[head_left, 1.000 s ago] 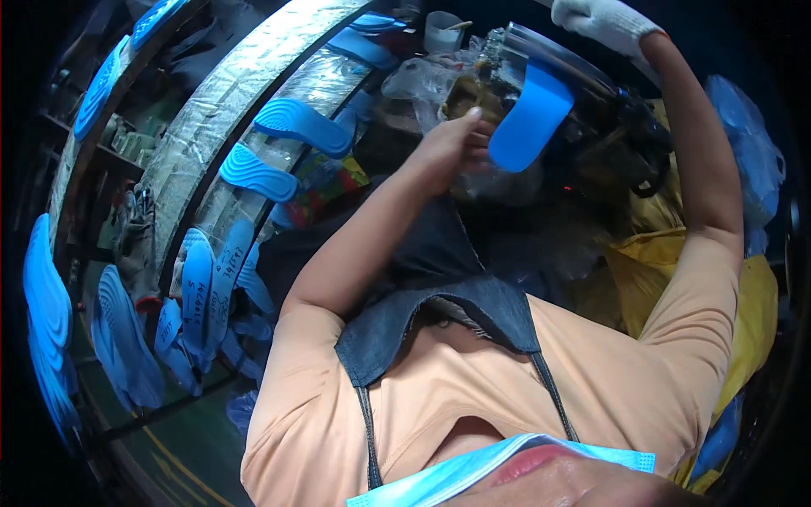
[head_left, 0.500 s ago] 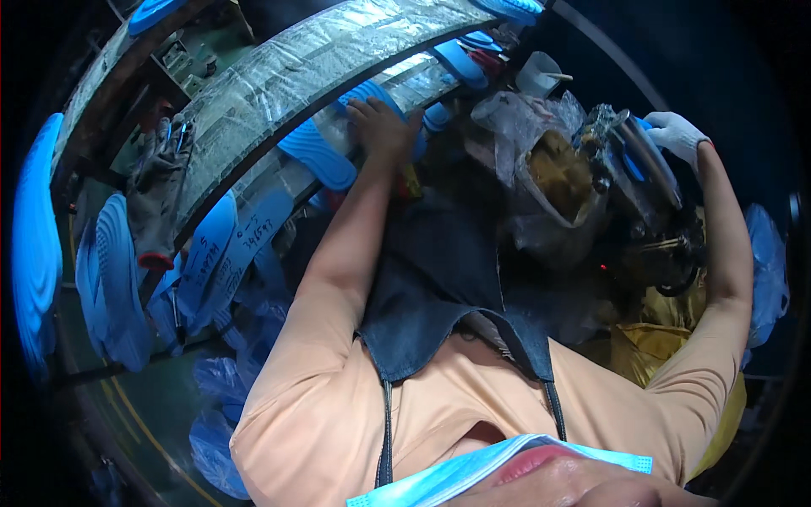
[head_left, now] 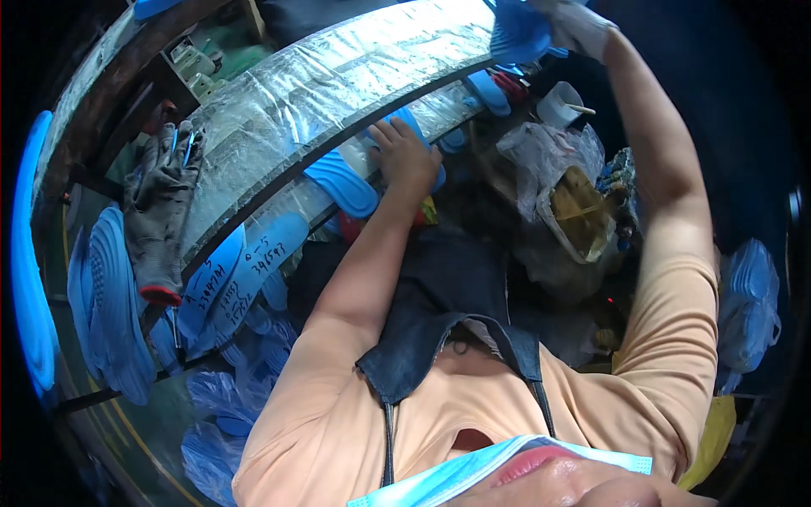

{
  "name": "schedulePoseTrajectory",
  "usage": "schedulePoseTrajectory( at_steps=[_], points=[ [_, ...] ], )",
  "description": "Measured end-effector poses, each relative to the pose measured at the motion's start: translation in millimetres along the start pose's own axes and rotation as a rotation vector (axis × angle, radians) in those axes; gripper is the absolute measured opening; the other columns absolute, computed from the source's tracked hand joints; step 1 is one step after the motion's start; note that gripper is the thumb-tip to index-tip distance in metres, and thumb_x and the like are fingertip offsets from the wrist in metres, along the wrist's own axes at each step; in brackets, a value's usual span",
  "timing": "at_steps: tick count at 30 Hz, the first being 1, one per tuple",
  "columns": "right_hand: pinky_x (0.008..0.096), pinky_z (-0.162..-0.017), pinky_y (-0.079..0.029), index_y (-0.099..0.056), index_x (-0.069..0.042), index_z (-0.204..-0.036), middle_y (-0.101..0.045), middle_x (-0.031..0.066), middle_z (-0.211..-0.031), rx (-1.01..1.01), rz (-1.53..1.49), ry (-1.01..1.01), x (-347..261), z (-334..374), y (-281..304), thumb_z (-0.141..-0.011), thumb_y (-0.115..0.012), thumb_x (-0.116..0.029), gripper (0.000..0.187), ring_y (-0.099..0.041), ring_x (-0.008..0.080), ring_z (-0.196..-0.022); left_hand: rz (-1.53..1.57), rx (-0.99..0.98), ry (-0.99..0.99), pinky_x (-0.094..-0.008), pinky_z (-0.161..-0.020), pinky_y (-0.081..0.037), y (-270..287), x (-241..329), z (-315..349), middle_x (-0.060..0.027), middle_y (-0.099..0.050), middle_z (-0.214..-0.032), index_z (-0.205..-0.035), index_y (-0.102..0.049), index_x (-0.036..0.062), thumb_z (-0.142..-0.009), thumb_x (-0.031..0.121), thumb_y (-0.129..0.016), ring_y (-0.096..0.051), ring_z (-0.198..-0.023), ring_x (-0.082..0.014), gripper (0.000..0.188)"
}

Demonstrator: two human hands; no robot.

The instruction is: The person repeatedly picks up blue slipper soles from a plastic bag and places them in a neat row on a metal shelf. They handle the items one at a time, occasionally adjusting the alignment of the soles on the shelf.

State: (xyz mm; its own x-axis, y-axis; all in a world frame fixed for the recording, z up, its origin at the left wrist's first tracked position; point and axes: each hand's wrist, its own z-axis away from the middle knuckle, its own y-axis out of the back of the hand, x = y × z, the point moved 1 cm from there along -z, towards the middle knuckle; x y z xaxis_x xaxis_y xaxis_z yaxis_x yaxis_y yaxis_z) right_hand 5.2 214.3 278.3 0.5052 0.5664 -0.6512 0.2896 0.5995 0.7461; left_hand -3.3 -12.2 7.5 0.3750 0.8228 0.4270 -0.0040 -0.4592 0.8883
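Observation:
My left hand (head_left: 407,162) lies on a blue insole (head_left: 404,117) on the lower shelf, its bare fingers spread over the surface. My right hand (head_left: 585,32), in a white glove, is raised at the far right end of the upper shelf. It holds a ribbed blue insole (head_left: 517,35) by its right side; the fingertips are blurred and partly cut off by the frame's top. Another blue insole (head_left: 342,182) lies just left of my left hand, sticking out over the shelf's near edge.
The upper shelf (head_left: 312,89) is covered in clear plastic. Grey gloves (head_left: 160,220) hang at left beside stacked blue insoles (head_left: 114,304). An open plastic-lined container (head_left: 579,215) with brownish contents and a white cup (head_left: 557,106) stand at right. Bagged blue insoles (head_left: 750,291) hang at far right.
My right hand has moved from the metal cylinder at right up and left to the upper shelf, and now has a blue insole. My left hand stays on its insole.

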Motion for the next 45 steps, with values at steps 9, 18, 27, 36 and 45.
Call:
schedulePoseTrajectory(
  at_steps=[9, 18, 27, 36, 45],
  points=[
    [0.0401, -0.088, -0.045, -0.06, -0.005, -0.123, -0.06, 0.0139, -0.118, 0.061, 0.787, 0.204, 14.8, -102.0, -50.3, -0.08, -0.06, -0.065, 0.074, -0.057, 0.0275, -0.104, 0.038, -0.139, -0.035, -0.0548, -0.112, -0.031, 8.6, 2.2, -1.9, -0.0329, -0.023, -0.153, -0.146, -0.028, -0.0101, -0.082, 0.044, -0.072, -0.021, -0.144, -0.0449, 0.095],
    [0.0429, -0.098, -0.048, -0.054, -0.001, -0.137, -0.062, 0.0235, -0.127, 0.24, 1.024, 0.446, 58.0, -133.3, -43.3, -0.081, -0.063, -0.065, 0.085, -0.062, 0.0368, -0.113, 0.165, -0.123, -0.114, -0.0528, -0.114, -0.028, 2.4, 9.9, -3.2, -0.0367, -0.025, -0.149, -0.144, -0.028, -0.0136, -0.083, 0.034, -0.068, -0.023, -0.141, -0.0491, 0.087],
    [0.04, -0.102, -0.044, -0.055, -0.007, -0.135, -0.057, 0.0227, -0.132, 0.212, 0.748, 0.606, 26.4, 52.8, 40.4, -0.087, -0.061, -0.056, 0.069, -0.057, 0.0334, -0.12, 1.474, -0.369, 0.061, -0.0459, -0.097, -0.049, 70.0, -54.7, 4.8, -0.02, -0.055, -0.128, -0.14, -0.042, -0.0019, -0.082, 0.015, -0.053, -0.057, -0.115, -0.0332, 0.061],
    [0.0329, -0.103, -0.044, -0.061, -0.008, -0.131, -0.065, 0.0093, -0.124, 0.259, 0.689, 0.369, 118.7, 195.7, 150.8, -0.095, -0.061, -0.03, 0.042, -0.059, 0.0214, -0.116, 2.107, -1.331, -0.281, -0.05, -0.095, -0.054, 134.1, 82.2, 126.8, -0.0273, -0.045, -0.138, -0.151, -0.023, -0.0003, -0.076, 0.002, -0.059, -0.053, -0.124, -0.0404, 0.083],
    [0.0385, -0.103, -0.044, -0.06, -0.004, -0.128, -0.064, 0.0156, -0.126, 0.128, 0.787, 0.185, 128.4, 267.4, 172.1, -0.089, -0.062, -0.04, 0.053, -0.059, 0.03, -0.118, 1.66, -1.659, 0.035, -0.0501, -0.092, -0.055, 87.4, 210.2, 174.0, -0.031, -0.058, -0.122, -0.135, -0.04, -0.0138, -0.082, 0.001, -0.046, -0.066, -0.105, -0.039, 0.056]
  ],
)
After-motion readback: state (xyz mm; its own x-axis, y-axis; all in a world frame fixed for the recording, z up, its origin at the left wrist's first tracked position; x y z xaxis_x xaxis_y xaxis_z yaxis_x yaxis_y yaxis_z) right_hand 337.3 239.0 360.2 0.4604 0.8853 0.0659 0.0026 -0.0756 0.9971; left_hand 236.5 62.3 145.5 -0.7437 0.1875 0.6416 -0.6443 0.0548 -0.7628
